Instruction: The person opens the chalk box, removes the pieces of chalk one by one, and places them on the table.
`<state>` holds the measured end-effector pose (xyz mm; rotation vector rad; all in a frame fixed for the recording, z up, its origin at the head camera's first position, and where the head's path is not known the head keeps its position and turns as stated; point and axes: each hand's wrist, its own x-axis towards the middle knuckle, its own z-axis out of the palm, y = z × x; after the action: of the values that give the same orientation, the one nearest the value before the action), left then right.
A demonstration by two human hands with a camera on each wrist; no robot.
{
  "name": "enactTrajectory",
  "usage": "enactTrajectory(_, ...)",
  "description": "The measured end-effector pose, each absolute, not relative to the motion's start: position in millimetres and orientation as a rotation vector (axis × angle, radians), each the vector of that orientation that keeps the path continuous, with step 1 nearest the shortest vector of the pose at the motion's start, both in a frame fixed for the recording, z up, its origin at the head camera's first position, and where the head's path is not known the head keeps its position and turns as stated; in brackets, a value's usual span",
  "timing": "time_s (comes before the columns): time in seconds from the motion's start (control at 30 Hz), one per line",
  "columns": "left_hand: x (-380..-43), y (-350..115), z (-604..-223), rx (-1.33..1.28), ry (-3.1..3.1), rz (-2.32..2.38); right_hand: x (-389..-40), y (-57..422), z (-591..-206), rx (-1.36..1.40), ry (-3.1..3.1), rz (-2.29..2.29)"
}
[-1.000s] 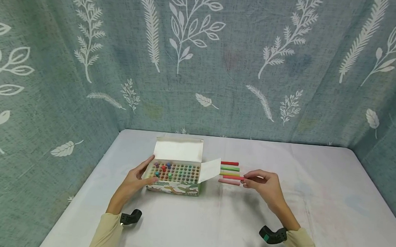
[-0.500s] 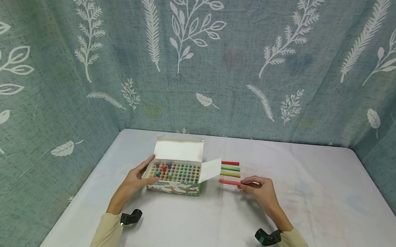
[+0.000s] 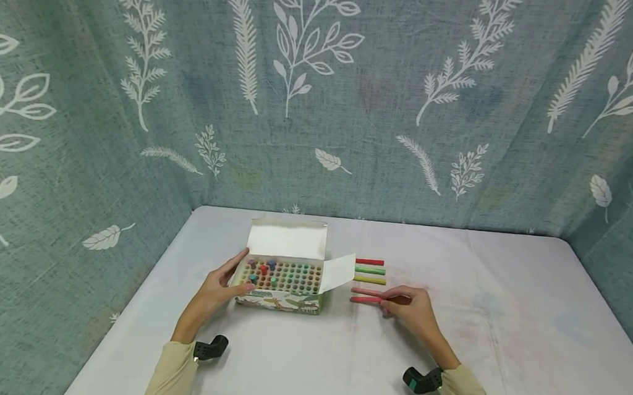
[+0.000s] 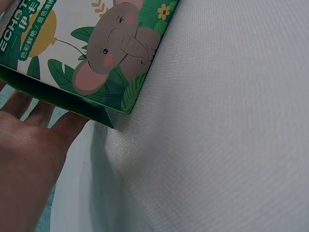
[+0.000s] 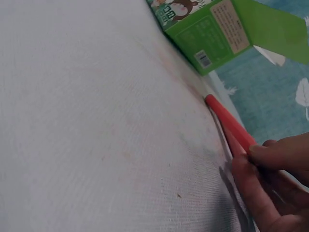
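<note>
A white and green printed box (image 3: 277, 301) stands with its lid up, showing rows of round holes with coloured ends. Several ends stick up above the rest. My left hand (image 3: 219, 287) holds the box's left side, thumb at the front; in the left wrist view its fingers lie along the box's end. My right hand (image 3: 409, 306) pinches a red crayon-like stick (image 3: 363, 300) by its right end, low over the table. Just behind it lies a pinker stick (image 3: 366, 292). In the right wrist view, the red stick (image 5: 231, 121) points towards the box.
Behind the pink stick lie a yellow stick (image 3: 370, 280), a green stick (image 3: 369, 270) and a dark red stick (image 3: 370, 262), roughly parallel. A side flap (image 3: 338, 273) of the box reaches out to their left ends. A patterned curtain (image 3: 317, 185) backs the white table (image 3: 292, 369).
My right hand has brought the red stick towards me, from between the yellow and pink sticks to the near side of the pink one. My left hand has stayed on the box.
</note>
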<state>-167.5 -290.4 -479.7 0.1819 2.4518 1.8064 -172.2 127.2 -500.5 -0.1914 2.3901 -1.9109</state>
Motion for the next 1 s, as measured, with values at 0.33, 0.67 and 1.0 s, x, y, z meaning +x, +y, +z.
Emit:
enactTrajectory(0.33,-167.7,-290.0,-479.7,0.177,2.452,1.8,-172.0,123.5,-499.4,-0.319,2.761,-1.602)
enactTrajectory(0.67,-169.2,-292.2,-483.2,0.224,2.478,1.802,-172.0,120.8,-492.7,-0.389,2.814,-1.521)
enactTrajectory(1.0,-169.1,-292.7,-483.3,0.24,2.479,1.79,-173.2,116.4,-468.6,-0.511,2.792,-1.579)
